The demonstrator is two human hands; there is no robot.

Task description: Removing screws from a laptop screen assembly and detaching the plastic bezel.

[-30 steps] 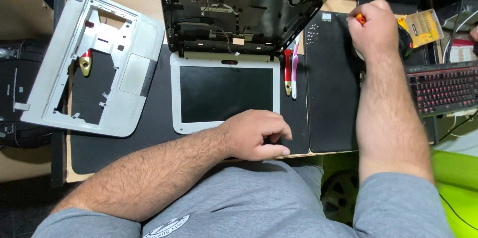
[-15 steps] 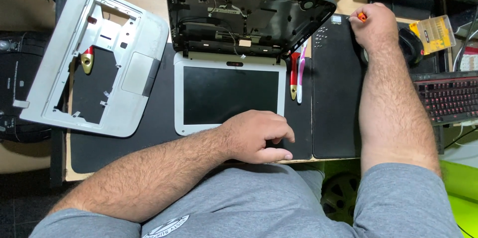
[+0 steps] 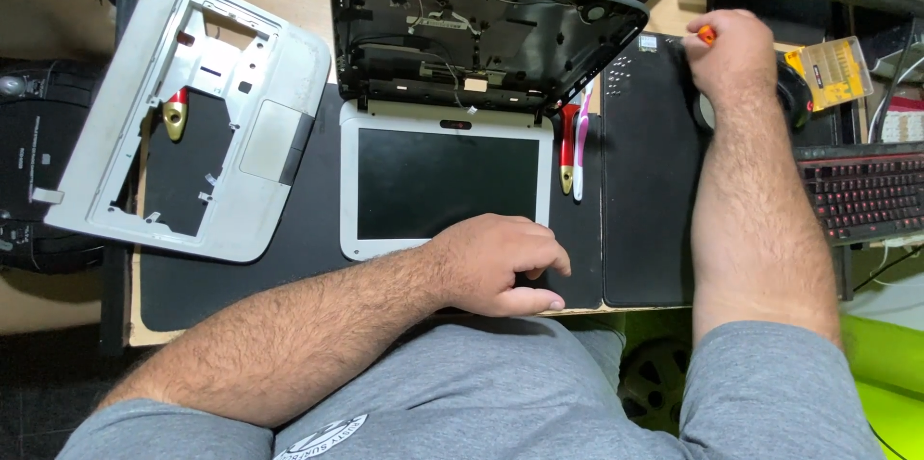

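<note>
The right hand (image 3: 736, 56) is staying far out at the right of the worktop (image 3: 308, 0), clenched on a small orange-tipped screwdriver (image 3: 706, 34), as a second ago; the left hand (image 3: 500, 263) is still pressing, fingers curled and grasping nothing, on the near corner of the opened white laptop (image 3: 445, 181); the yellow plastic bit case (image 3: 830, 73) is lying just beside the right hand, its contents too small to tell.

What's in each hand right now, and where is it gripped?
The right hand is closed around a small orange-tipped tool; only that end shows, so the grip point cannot be told. The left hand holds nothing, resting on the laptop screen corner.
</note>
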